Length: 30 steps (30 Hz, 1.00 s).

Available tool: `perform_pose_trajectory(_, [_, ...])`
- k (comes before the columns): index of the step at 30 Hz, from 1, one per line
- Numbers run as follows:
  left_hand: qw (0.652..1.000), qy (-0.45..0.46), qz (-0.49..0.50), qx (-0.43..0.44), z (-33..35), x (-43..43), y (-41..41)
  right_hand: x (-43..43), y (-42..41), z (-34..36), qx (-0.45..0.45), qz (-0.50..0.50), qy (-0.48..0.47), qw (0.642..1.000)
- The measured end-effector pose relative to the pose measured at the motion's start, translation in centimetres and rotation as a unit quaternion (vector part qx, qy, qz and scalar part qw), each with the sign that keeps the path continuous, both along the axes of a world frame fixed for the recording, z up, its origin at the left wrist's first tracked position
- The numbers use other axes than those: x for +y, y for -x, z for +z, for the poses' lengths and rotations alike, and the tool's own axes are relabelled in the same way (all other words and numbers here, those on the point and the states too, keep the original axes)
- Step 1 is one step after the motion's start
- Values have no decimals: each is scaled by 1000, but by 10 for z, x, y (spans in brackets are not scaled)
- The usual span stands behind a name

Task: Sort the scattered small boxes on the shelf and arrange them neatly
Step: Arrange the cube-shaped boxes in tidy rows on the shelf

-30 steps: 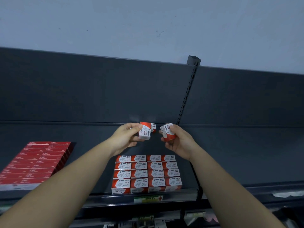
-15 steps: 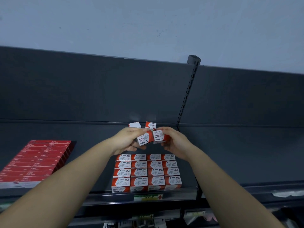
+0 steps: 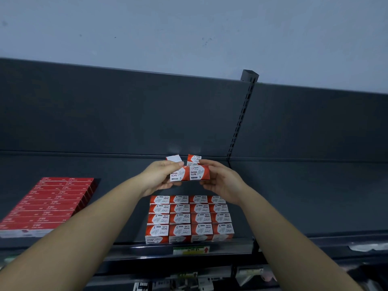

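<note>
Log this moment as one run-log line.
left hand: grips left box | right hand: grips right box | boxes: touching side by side | arranged block: untouched, nearer the camera | behind: two loose boxes

Left forearm (image 3: 84, 227) and right forearm (image 3: 294, 238) were bare up to the frame edge. Left hand (image 3: 159, 177) and right hand (image 3: 222, 183) were bare too. Nails looked short and plain.
</note>
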<state>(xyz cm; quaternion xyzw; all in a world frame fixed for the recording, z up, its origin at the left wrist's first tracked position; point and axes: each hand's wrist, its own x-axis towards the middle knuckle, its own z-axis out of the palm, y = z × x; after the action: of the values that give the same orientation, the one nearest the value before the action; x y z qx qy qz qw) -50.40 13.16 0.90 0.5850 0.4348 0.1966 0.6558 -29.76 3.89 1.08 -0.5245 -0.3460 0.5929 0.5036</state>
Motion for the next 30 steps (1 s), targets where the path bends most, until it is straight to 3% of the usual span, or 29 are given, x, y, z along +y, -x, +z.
perform_pose_trajectory(15, [1000,-26,-2,3,2,7,15,9,13,-2,15,-7,2,1000])
perform_pose_trajectory(24, [996,-90,2,26,-13,24,26,26,25,-9,-84,-6,-4,996])
perform_pose_trajectory(30, [990,-119,-24,74,-31,30,35,35,29,-17,-248,28,14,968])
